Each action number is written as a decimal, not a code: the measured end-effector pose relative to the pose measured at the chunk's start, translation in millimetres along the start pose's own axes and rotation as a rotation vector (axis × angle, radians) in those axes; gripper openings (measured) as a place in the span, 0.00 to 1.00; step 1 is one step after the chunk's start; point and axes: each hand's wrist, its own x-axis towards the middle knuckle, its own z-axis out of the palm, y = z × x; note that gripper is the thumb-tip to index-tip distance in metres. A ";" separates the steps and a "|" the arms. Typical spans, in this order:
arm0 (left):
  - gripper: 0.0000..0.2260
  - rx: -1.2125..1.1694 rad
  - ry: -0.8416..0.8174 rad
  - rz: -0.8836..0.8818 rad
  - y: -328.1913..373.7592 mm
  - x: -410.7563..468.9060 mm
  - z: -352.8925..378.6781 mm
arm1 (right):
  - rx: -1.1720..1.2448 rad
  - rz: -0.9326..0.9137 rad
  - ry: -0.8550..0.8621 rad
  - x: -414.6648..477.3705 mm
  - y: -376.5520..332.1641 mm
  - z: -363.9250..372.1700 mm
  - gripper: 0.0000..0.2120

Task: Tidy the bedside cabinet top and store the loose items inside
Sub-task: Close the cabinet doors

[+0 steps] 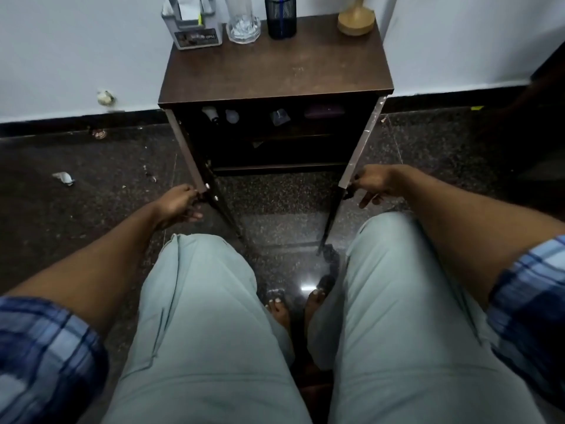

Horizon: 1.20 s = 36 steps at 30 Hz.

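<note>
Mid-frame, left grip point(180, 203) and right grip point(371, 185) each clamped one of the open doors point(188, 151) of the dark brown wooden bedside cabinet point(275, 75), small loose items point(232, 116) inside; both wanted swinging shut together, evenly.

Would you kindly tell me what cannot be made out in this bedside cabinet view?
Head view: grey plastic organiser, clear glass vessel, black mesh pen cup and tan wooden base: tops cut off by the upper edge.
Head view: small items on the upper shelf of the dark brown cabinet: dim, blurred.
Head view: lower shelf: lost in shadow.
</note>
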 end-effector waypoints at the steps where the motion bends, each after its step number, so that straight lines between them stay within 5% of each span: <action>1: 0.08 0.055 -0.019 0.022 3.5 2.5 2.9 | -0.007 -0.019 -0.003 4.2 -3.5 1.1 0.11; 8: 0.07 0.120 -0.070 0.123 35.3 25.2 33.5 | 0.038 -0.128 0.124 32.8 -31.2 14.1 0.17; 22: 0.07 -0.276 0.005 0.145 77.0 97.9 86.7 | 0.477 -0.255 0.242 89.6 -76.0 35.0 0.17; 36: 0.09 -0.429 0.211 0.112 127.6 157.3 126.6 | 0.536 -0.223 0.483 160.4 -130.6 27.5 0.15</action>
